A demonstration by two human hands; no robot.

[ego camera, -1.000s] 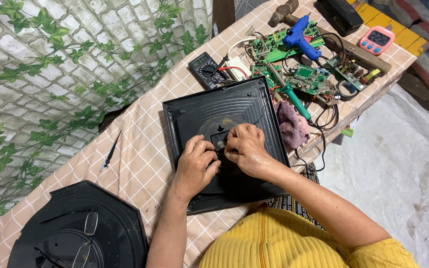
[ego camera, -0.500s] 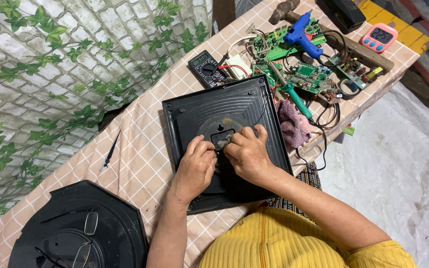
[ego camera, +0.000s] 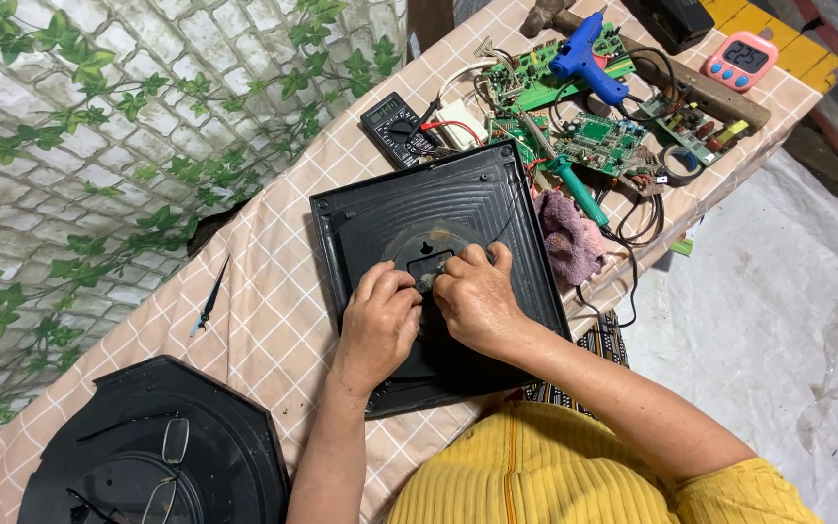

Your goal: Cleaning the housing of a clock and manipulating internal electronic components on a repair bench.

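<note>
Lying about: three green circuit boards [ego camera: 596, 138], two black housings [ego camera: 419, 209], one multimeter [ego camera: 395, 128], one blue glue gun [ego camera: 584, 60], one pink timer [ego camera: 741, 60].

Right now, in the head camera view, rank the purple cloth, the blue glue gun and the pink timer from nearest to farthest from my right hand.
1. Purple cloth: just right of the right hand, beside the black square panel.
2. Blue glue gun: farther up the table, on the green circuit boards.
3. Pink timer: farthest, at the top right corner.
</note>
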